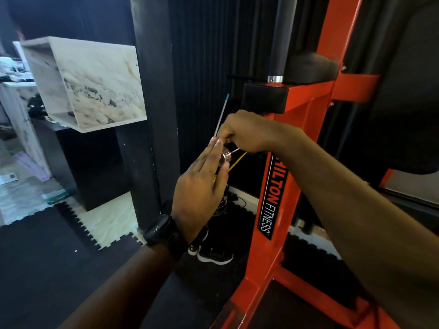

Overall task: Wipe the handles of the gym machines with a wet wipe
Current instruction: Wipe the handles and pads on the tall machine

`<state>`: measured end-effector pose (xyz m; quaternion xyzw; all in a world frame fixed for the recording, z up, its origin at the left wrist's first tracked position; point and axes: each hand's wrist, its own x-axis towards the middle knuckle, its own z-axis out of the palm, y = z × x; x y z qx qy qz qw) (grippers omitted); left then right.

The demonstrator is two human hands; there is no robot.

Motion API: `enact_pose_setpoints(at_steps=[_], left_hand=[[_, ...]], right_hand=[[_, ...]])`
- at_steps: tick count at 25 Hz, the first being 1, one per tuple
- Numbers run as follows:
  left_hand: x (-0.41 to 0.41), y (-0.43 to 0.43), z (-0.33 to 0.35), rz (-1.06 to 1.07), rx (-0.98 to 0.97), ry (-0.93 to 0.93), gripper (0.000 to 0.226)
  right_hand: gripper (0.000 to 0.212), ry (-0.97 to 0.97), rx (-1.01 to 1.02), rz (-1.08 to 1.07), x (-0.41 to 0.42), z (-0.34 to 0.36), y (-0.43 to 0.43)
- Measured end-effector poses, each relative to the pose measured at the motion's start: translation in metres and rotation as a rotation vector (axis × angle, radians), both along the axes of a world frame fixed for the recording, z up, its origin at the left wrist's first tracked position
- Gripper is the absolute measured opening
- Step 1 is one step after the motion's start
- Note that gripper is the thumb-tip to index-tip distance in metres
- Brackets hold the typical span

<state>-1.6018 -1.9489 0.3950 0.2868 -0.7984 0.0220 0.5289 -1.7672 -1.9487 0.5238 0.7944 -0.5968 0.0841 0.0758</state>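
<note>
A short handle with a ribbed chrome end (226,156) sticks out to the left from the orange machine frame (273,191). My right hand (247,131) reaches in from the right, its fingers curled down over the handle just behind the chrome end. My left hand (202,184), with a black watch on the wrist, lies with straight fingers against the chrome end from the left, and its thumb sits below. No wet wipe shows; anything under my right fingers is hidden.
A thin white rod with a teal tip (222,115) and a yellow cord (237,160) pass behind the hands. A black pillar (152,115) and a marble-patterned box shelf (95,84) stand to the left. Black shoes (211,254) lie on the dark floor mat.
</note>
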Motion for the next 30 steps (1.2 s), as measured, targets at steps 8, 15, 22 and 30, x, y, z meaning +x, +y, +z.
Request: enact_pose_setpoints(at_steps=[8,15,22,30], left_hand=[[0.003,-0.001,0.002,-0.058,0.005,-0.015,0.048],[0.003,-0.003,0.002,-0.09,0.005,0.007,0.048],[0.004,-0.005,0.003,-0.073,-0.029,-0.015,0.046],[0.005,-0.005,0.003,-0.081,-0.042,-0.019,0.046]], right_hand=[[0.038,-0.113,-0.527,-0.038,-0.016,-0.057,0.015],[0.033,-0.425,-0.655,-0.32,-0.012,-0.065,0.021],[0.029,-1.136,-0.902,-0.545,0.043,-0.087,0.021],[0.021,-1.804,-0.834,-0.477,0.084,-0.092,0.028]])
